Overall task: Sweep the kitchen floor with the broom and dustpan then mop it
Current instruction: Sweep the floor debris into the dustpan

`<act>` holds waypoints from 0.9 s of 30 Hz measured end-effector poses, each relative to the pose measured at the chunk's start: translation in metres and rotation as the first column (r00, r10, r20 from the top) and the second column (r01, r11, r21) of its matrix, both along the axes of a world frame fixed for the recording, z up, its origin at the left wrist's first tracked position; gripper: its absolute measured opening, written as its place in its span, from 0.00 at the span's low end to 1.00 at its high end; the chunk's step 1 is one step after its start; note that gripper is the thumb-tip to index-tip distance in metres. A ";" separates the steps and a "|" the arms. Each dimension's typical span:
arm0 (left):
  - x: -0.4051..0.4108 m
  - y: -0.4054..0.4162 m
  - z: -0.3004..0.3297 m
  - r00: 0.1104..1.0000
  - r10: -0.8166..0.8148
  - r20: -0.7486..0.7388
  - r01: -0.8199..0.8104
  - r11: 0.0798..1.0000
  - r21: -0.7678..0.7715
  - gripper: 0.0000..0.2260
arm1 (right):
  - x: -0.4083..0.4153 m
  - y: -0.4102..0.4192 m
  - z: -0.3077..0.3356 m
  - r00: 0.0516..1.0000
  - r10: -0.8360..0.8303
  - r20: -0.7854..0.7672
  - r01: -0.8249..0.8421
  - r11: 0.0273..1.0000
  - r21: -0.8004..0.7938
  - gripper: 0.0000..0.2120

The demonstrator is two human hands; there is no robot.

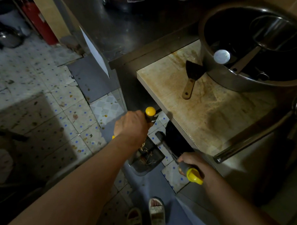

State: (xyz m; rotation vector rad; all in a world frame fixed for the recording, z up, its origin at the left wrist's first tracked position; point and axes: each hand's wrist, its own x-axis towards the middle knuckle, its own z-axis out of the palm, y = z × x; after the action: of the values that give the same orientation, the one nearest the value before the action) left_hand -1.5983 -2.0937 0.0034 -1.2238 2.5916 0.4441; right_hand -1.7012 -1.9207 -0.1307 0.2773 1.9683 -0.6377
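Floor [39, 87]: pale speckled tiles with blue dots are lying dirty and littered with brown scraps, running under the desk.
Desk [204, 109]: a stained beige top is standing to the right, carrying the pot and the scraper.
Pot [216, 74]: a large metal vessel is sitting at the desk's far right corner.
Dustpan [146, 157]: the dark pan is resting on the floor beside the desk edge, holding brown debris.
Broom [165, 144]: its dark head is lying on the floor just right of the dustpan, under the desk edge.
Left hand [129, 125]: its grip is closing round the dustpan's yellow-tipped handle.
Right hand [193, 163]: its grip is wrapping the broom's grey, yellow-capped handle.
Scraper [190, 79]: lying flat by the pot, its blade touching the pot's base.
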 end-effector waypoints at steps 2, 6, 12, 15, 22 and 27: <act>-0.003 -0.001 0.002 1.000 -0.001 -0.004 0.001 1.000 0.001 0.16 | -0.002 0.002 0.006 1.000 -0.016 -0.009 0.016 1.000 -0.022 0.05; -0.004 0.000 0.005 1.000 -0.007 -0.010 0.007 1.000 0.001 0.16 | 0.002 0.001 0.004 0.996 -0.085 -0.019 0.084 0.995 -0.052 0.10; 0.000 0.000 0.001 1.000 0.003 -0.026 -0.004 1.000 -0.021 0.16 | 0.005 -0.024 0.002 0.999 -0.014 -0.044 0.013 1.000 -0.009 0.05; 0.000 -0.001 -0.004 1.000 0.014 -0.025 -0.014 1.000 -0.018 0.17 | 0.004 -0.040 -0.007 0.993 0.073 -0.090 -0.066 0.994 0.083 0.15; 0.002 -0.001 -0.014 0.997 0.044 -0.066 -0.041 0.999 0.035 0.16 | 0.019 -0.058 -0.015 0.951 0.265 -0.157 -0.236 0.954 0.184 0.24; 0.007 0.000 -0.017 0.997 0.037 -0.065 -0.034 0.999 0.042 0.16 | 0.034 -0.051 -0.009 0.855 0.496 -0.151 -0.471 0.865 0.172 0.22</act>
State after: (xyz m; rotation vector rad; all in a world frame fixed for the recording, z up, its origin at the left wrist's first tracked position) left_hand -1.5916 -2.0939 -0.0135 -1.2639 2.6048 0.5506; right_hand -1.6672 -1.9715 -0.1394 -0.2145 2.1548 -0.2102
